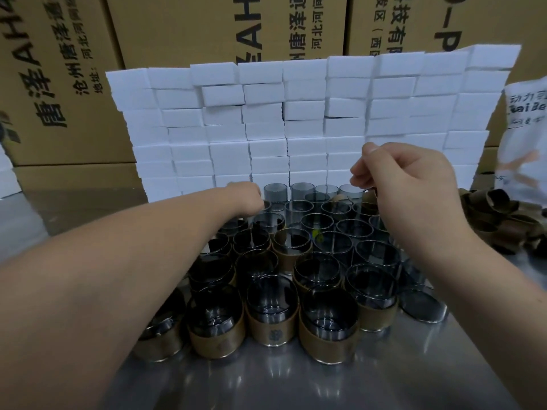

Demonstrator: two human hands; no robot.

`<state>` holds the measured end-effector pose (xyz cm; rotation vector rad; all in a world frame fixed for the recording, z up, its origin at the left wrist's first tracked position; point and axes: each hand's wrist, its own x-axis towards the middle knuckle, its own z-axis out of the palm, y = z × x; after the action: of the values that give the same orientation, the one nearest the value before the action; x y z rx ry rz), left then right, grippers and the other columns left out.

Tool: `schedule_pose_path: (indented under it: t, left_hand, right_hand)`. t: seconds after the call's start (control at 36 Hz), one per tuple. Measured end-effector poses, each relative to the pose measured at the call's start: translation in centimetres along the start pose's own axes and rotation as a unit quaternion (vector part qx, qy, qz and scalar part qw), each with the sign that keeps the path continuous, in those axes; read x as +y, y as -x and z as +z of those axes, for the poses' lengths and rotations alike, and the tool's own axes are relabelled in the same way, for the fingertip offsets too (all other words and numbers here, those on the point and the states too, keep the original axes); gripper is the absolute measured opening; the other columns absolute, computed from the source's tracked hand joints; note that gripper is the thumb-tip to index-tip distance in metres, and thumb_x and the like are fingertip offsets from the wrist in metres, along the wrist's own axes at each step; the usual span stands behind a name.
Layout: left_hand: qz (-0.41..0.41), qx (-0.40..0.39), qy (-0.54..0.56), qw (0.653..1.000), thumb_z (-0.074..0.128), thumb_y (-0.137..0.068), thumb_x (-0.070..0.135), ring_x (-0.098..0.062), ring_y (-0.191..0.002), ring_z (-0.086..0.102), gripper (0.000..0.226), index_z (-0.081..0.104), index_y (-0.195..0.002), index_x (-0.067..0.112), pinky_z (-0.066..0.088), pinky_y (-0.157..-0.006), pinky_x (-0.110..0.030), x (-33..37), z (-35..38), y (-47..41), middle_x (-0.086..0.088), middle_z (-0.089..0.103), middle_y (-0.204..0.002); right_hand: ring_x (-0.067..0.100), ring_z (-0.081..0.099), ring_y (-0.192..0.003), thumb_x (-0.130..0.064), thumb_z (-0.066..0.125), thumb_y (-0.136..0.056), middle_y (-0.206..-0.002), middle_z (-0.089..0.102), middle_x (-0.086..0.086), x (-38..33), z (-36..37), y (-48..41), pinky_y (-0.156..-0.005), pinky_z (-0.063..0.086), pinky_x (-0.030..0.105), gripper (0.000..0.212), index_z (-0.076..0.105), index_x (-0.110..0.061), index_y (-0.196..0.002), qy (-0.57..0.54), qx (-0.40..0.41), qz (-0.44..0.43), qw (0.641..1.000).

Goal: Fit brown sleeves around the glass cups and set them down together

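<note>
So we're leaning over a shiny metal table with both arms stretched out over a big cluster of smoky glass cups. The sleeved cups are standing in the rows nearest us and on the left side, each with a brown band wrapped around its lower half. They're packed in touching each other. The bare cups are sitting right behind and to the right of them, all upright, running back to the far edge of the bunch.

Our left hand is reaching to the back left of the cluster. Its fingers are bending down out of sight behind the wrist, so we honestly can't tell whether it's gripping a cup. Our right hand is hovering above the back right cups with the fingers curled and the thumb up top. Something brownish is showing just under it, but we can't tell if it's pinching that.

The loose sleeves are lying in a heap off to the right. A wall of white foam blocks is standing behind the cups, with cardboard boxes behind that and a white bag at the right edge.
</note>
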<state>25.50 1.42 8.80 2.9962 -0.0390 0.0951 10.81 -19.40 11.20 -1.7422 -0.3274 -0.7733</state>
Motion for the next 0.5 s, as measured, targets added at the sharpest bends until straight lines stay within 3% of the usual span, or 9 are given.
schedule_pose_path:
  t: [0.11, 0.17, 0.25, 0.39, 0.5]
  left_hand:
    - [-0.002, -0.069, -0.037, 0.997, 0.032, -0.096, 0.014, -0.028, -0.121, 0.047, 0.038, 0.050, -0.128, 0.005, 0.036, -0.099, -0.034, 0.2, 0.6, -0.5, -0.014, 0.048, -0.136]
    - [-0.001, -0.099, -0.080, 0.992, 0.032, -0.095, 0.011, -0.028, -0.116, 0.050, 0.033, 0.054, -0.117, 0.002, 0.039, -0.101, -0.036, 0.1, 1.1, -1.0, -0.014, 0.051, -0.132]
    - [-0.012, -0.120, -0.113, 0.986, 0.032, -0.095, 0.009, -0.028, -0.102, 0.054, 0.024, 0.055, -0.101, 0.006, 0.043, -0.093, -0.035, 0.1, 1.4, -1.2, -0.018, 0.055, -0.122]
    - [-0.025, -0.084, -0.105, 0.991, 0.042, -0.094, 0.015, -0.028, -0.106, 0.057, 0.026, 0.060, -0.110, 0.004, 0.043, -0.079, -0.031, 0.5, 1.7, -1.2, -0.012, 0.059, -0.114]
    - [-0.030, -0.072, -0.054, 0.995, 0.042, -0.094, 0.021, -0.024, -0.082, 0.054, 0.021, 0.054, -0.083, 0.008, 0.041, -0.069, -0.032, 0.6, 2.1, -1.3, -0.009, 0.056, -0.088]
  right_hand:
    - [0.004, 0.059, -0.063, -0.033, 0.050, -0.092, -0.068, 0.068, -0.013, 0.1, 0.1, 0.0, -0.065, 0.048, 0.033, 0.036, 0.064, -0.020, -0.062, 0.006, -0.007, -0.004, 1.000]
    - [0.000, 0.056, -0.059, -0.032, 0.050, -0.092, -0.067, 0.068, -0.013, 0.2, 0.2, 0.0, -0.063, 0.046, 0.030, 0.036, 0.064, -0.018, -0.061, 0.010, -0.008, -0.004, 1.000]
    - [0.000, 0.055, -0.057, -0.032, 0.050, -0.092, -0.066, 0.067, -0.013, 0.2, 0.1, -0.1, -0.063, 0.048, 0.032, 0.037, 0.063, -0.019, -0.060, 0.010, -0.008, 0.000, 1.000]
    - [0.010, 0.060, -0.064, -0.033, 0.050, -0.092, -0.068, 0.068, -0.011, 0.1, 0.0, -0.1, -0.067, 0.053, 0.039, 0.033, 0.065, -0.022, -0.064, 0.009, -0.012, 0.000, 1.000]
    - [0.011, 0.059, -0.063, -0.033, 0.050, -0.091, -0.070, 0.068, -0.010, 0.0, 0.1, 0.0, -0.065, 0.053, 0.039, 0.034, 0.065, -0.020, -0.064, 0.012, -0.014, 0.001, 1.000]
